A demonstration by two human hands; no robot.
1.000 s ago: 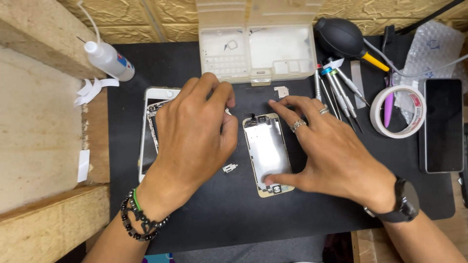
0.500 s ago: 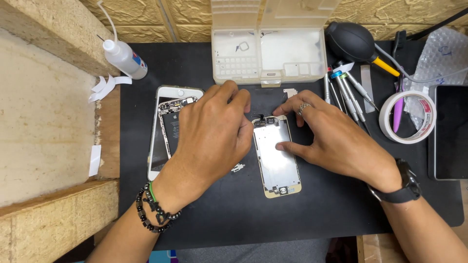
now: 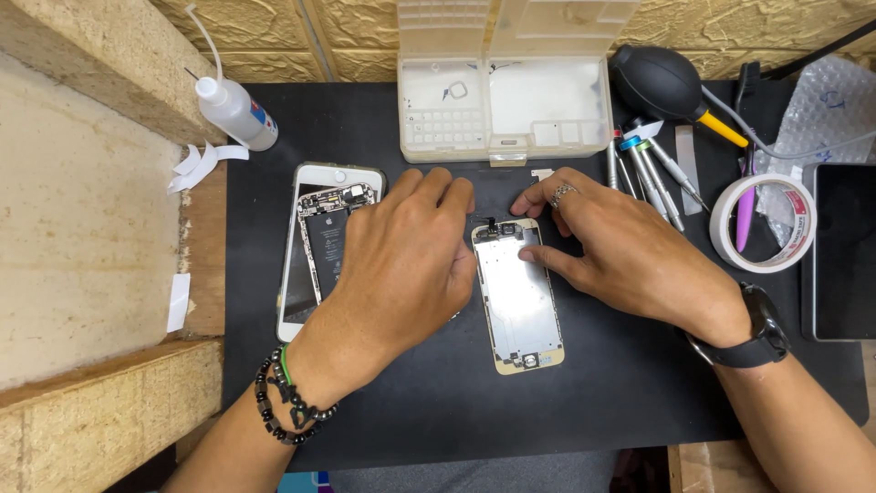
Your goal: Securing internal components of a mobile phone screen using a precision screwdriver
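Note:
A detached phone screen panel (image 3: pixel 520 301) lies back side up on the black mat (image 3: pixel 602 393), its metal shield showing. My left hand (image 3: pixel 401 265) rests palm down just left of it, fingertips near the panel's top edge. My right hand (image 3: pixel 620 251) lies to the right; its thumb presses on the upper part of the panel and its ringed finger reaches toward the top. An opened phone body (image 3: pixel 324 242) with its battery and boards exposed sits partly under my left hand. What the fingertips pinch is hidden.
A clear plastic parts box (image 3: pixel 502 110) stands open at the back. Several screwdrivers (image 3: pixel 648 173), a black air blower (image 3: pixel 662 82), a tape roll (image 3: pixel 762 224) and a dark tablet (image 3: pixel 844 251) lie right. A squeeze bottle (image 3: pixel 233 110) sits at back left, beside a stone ledge (image 3: pixel 82 246).
The view has shifted, so everything sits further right and lower. My right hand slid up from covering the panel's lower half to its top; my left fingertips stay by the top edge.

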